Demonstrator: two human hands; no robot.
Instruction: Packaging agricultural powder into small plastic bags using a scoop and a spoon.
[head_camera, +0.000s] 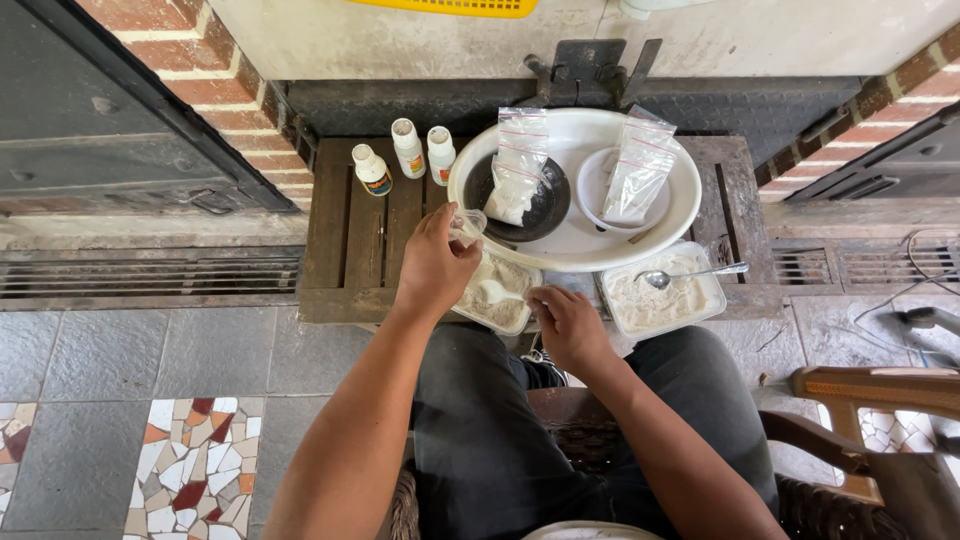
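Observation:
My left hand (435, 268) holds a small clear plastic cup (468, 226) above a plastic tray of pale powder (497, 292) that has a white scoop lying in it. My right hand (565, 325) rests at that tray's right edge, fingers curled; whether it grips anything cannot be told. A second tray of powder (662, 295) with a metal spoon (690, 273) lies to the right. Behind them a large white basin (576, 245) holds a dark bowl (545, 205), a white bowl (598, 180) and two clear zip bags (520, 165) of powder.
Three small white bottles (408, 148) stand on the low dark wooden table (350, 230) to the left of the basin. A floor drain grate (150, 275) runs left. A wooden chair arm (870, 390) is at right, brick walls behind.

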